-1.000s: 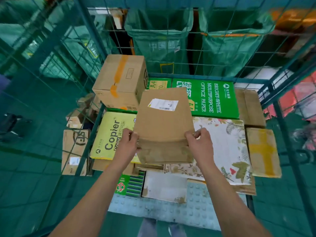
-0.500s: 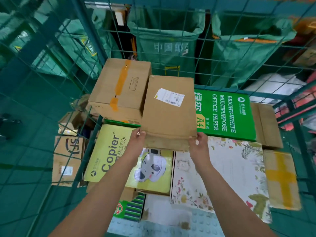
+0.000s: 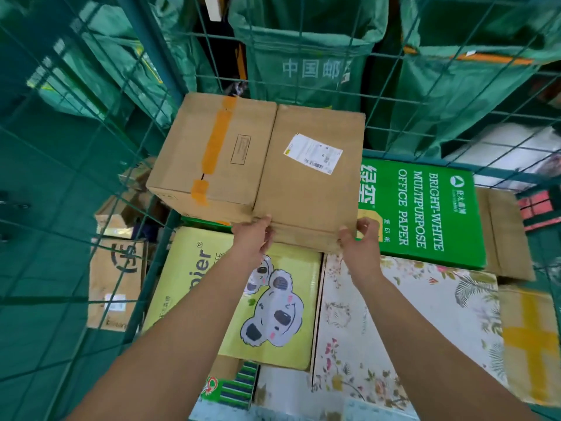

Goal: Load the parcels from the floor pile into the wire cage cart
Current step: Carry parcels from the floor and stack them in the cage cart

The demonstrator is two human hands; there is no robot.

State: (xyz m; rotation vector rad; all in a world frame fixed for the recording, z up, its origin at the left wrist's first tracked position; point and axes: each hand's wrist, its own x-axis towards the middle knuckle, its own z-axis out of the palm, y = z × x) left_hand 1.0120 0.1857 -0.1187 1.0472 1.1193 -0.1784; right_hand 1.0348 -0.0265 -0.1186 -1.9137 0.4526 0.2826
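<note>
Parcel [image 3: 309,177] now pushed deeper, beside taped box [image 3: 212,156].

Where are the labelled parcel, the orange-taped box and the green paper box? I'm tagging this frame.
labelled parcel [image 3: 306,189], head view, bare cardboard top below its label.
orange-taped box [image 3: 188,159], head view, top face left of the tape.
green paper box [image 3: 425,220], head view, printed top.

The flat green carton [image 3: 425,214] at right centre of the frame reads "BRIGHT-WHITE MULTIPURPOSE OFFICE PAPER". The yellow carton with a koala drawing [image 3: 243,299] shows "pier". The green fabric sack [image 3: 306,56] at upper centre carries "中国邮". The white shipping label [image 3: 312,153] on the plain brown box is too small to read.
</note>
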